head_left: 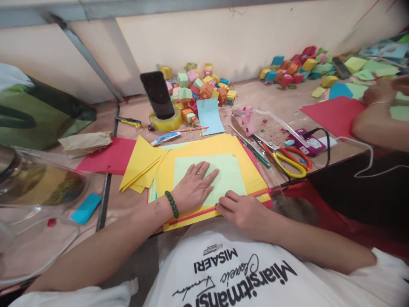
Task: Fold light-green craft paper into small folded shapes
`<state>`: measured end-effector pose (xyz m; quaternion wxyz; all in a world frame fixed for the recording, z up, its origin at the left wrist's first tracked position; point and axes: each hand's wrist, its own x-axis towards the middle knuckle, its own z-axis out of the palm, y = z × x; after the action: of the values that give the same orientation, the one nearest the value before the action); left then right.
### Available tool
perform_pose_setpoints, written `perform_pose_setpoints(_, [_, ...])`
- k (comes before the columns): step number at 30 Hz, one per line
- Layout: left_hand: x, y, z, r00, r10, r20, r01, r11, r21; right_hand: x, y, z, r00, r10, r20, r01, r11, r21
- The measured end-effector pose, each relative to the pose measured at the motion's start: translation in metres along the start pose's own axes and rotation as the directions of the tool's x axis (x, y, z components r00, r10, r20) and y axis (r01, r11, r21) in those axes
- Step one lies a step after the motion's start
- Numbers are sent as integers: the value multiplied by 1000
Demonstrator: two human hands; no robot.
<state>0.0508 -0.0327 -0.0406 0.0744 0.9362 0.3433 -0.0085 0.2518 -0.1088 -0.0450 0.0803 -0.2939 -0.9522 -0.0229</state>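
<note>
A light green sheet of paper (223,170) lies flat on top of a stack of yellow paper (252,166), with red edges showing below. My left hand (196,185) rests open on the green sheet, fingers spread, a ring on one finger and a dark green bead bracelet at the wrist. My right hand (239,211) is at the sheet's near right edge, its fingers bent and pressed together there; what they pinch, if anything, is hidden. Folded yellow paper pieces (140,166) lie just left of the stack.
Scissors (284,162), pencils (252,147) and a pink glue gun (244,119) lie to the right. Behind stand a phone (157,94) in a tape roll (166,121) and piled paper cubes (201,87). A glass jug (41,179) is at left; another person's arm (380,123) at right.
</note>
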Motion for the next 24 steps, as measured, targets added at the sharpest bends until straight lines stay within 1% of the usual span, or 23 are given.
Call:
perform_pose_setpoints(3, [0,0,1,1000,-1,-2,1,1000,-2,-12,0,1,996,75,39,-76,997,22])
perform_pose_setpoints(7, [0,0,0,1000,-1,-4,1,1000,3,-28,0,-1,988,152,13,-153,988,17])
perform_pose_setpoints(9, [1,0,0,1000,-8,5,8,1000,14,-35,1,-7,979,204,1,-204,979,0])
perform_pose_setpoints(11, [1,0,-1,999,-20,24,20,999,26,-39,2,-18,964,265,-7,-265,964,-29])
perform_pose_setpoints(13, [0,1,-1,999,-33,34,32,999,41,-37,2,-31,952,297,-69,-301,952,-49])
perform_pose_setpoints(14, [0,1,-1,999,-36,29,35,998,47,-33,1,-36,950,292,-116,-298,953,-47])
perform_pose_setpoints(16, [-1,2,0,999,-36,8,36,998,58,-22,-1,-42,953,229,-200,-236,972,-12])
perform_pose_setpoints(17, [-1,2,0,999,-36,0,36,997,63,-17,-2,-41,958,184,-220,-186,983,12])
perform_pose_setpoints(19, [-2,3,0,999,-38,-6,38,996,77,-8,-3,-31,974,103,-202,-92,994,63])
perform_pose_setpoints(21, [-2,3,-1,999,-41,-4,41,995,92,-8,-1,-14,984,89,-154,-74,992,97])
perform_pose_setpoints(24, [-2,4,-1,999,-42,-5,42,995,94,-23,6,7,989,112,-91,-101,988,117])
